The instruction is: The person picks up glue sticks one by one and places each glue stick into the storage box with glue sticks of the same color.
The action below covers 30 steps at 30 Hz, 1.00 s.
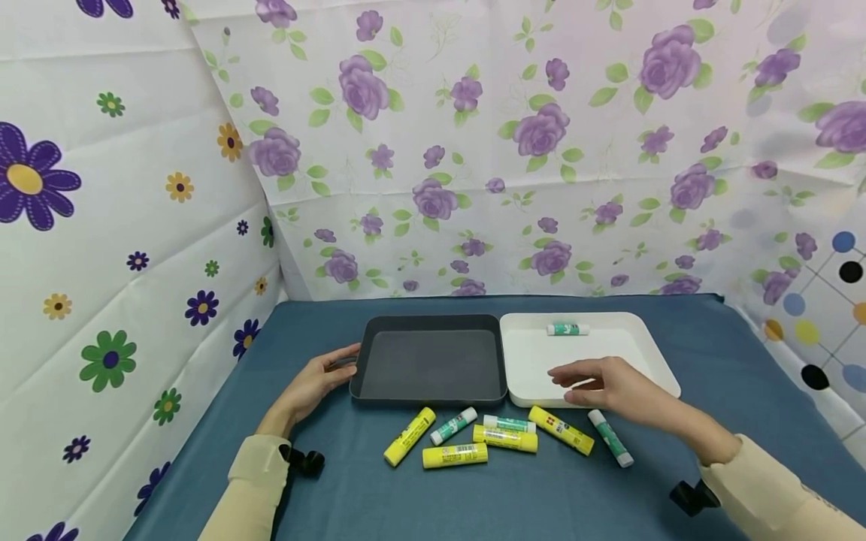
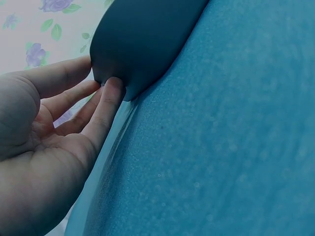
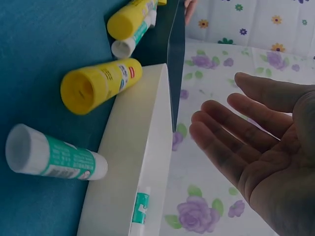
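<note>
My left hand (image 1: 313, 387) touches the left wall of the dark grey tray (image 1: 433, 397) with its fingertips; the left wrist view shows them against the tray's corner. Over the front of the white tray (image 1: 649, 368) hovers my right hand (image 1: 612, 387), fingers loosely extended and holding nothing. Inside the white tray, near its back, lies a green and white glue stick (image 1: 568, 329). In front of the trays lie several yellow glue sticks (image 1: 455, 455) and a few green and white ones, among them a green glue stick (image 1: 610, 438) just below my right hand.
The trays stand side by side on a blue cloth-covered table (image 1: 541, 503). A floral curtain (image 1: 440, 150) hangs behind it, and another flowered sheet (image 1: 135, 300) borders the left side. Black wrist mounts (image 1: 304, 460) sit at both cuffs.
</note>
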Each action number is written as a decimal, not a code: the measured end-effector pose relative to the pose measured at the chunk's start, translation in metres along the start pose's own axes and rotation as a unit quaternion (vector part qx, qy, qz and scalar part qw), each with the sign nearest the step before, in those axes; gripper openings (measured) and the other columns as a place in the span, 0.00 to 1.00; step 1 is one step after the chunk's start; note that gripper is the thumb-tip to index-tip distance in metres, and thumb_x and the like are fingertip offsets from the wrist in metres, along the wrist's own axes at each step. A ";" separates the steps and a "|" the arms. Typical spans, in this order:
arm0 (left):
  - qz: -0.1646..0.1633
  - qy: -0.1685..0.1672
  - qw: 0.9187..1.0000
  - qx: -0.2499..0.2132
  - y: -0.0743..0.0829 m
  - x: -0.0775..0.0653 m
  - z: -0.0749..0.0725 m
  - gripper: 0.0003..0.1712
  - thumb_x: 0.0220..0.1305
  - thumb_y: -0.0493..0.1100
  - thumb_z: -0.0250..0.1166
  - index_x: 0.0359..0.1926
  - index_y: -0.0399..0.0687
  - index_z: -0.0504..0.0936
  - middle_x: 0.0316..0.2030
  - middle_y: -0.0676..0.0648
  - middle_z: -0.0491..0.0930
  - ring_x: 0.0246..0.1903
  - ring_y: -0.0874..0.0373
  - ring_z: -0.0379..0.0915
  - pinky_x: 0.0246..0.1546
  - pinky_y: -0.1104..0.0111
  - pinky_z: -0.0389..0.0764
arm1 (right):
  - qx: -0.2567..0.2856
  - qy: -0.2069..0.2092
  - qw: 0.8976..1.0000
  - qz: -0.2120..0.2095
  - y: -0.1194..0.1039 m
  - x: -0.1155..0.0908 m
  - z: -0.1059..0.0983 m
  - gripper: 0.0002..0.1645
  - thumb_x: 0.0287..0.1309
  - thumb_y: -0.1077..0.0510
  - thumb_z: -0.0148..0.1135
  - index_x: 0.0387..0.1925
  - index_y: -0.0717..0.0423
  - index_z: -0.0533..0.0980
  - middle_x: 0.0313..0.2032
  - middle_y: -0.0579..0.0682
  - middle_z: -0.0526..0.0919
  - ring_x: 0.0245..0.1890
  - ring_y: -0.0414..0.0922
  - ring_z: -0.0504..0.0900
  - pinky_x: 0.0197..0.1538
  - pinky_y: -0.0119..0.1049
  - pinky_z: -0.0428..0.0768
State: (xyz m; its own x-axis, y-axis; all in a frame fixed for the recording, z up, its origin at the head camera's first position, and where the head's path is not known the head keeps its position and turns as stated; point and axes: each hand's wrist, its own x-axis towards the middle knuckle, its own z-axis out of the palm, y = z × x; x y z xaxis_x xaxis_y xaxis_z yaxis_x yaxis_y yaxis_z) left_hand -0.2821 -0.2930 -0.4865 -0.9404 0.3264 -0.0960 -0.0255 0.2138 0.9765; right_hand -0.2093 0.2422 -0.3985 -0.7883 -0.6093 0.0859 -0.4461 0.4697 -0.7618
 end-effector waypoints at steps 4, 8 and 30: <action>-0.001 0.001 1.000 0.000 0.000 0.000 0.000 0.36 0.78 0.41 0.61 0.80 0.42 0.61 0.78 0.35 0.57 0.76 0.39 0.57 0.76 0.44 0.60 | 0.017 -0.001 1.000 0.001 -0.001 -0.004 0.004 0.25 0.72 0.59 0.65 0.65 0.68 0.77 0.60 0.68 0.81 0.55 0.57 0.85 0.50 0.31 0.87; -0.001 0.001 1.000 0.000 0.000 0.000 0.000 0.35 0.78 0.41 0.61 0.80 0.42 0.61 0.78 0.36 0.57 0.76 0.39 0.57 0.76 0.44 0.60 | 0.023 -0.003 1.000 0.009 -0.004 -0.007 0.008 0.26 0.72 0.58 0.65 0.66 0.67 0.77 0.61 0.68 0.81 0.56 0.61 0.83 0.51 0.29 0.86; 0.000 0.003 1.000 -0.003 0.000 0.001 0.001 0.35 0.79 0.40 0.60 0.80 0.42 0.61 0.78 0.35 0.57 0.75 0.39 0.58 0.75 0.44 0.62 | 0.011 -0.016 0.999 0.048 0.015 -0.018 0.033 0.25 0.71 0.58 0.65 0.63 0.69 0.78 0.57 0.65 0.84 0.54 0.58 0.86 0.49 0.32 0.87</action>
State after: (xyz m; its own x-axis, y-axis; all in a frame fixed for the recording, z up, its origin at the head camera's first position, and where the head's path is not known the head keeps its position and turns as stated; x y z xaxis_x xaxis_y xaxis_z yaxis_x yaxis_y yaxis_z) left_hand -0.2828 -0.2915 -0.4867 -0.9427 0.3198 -0.0954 -0.0281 0.2086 0.9776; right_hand -0.1879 0.2396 -0.4325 -0.8123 -0.5832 -0.0086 -0.3596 0.5123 -0.7799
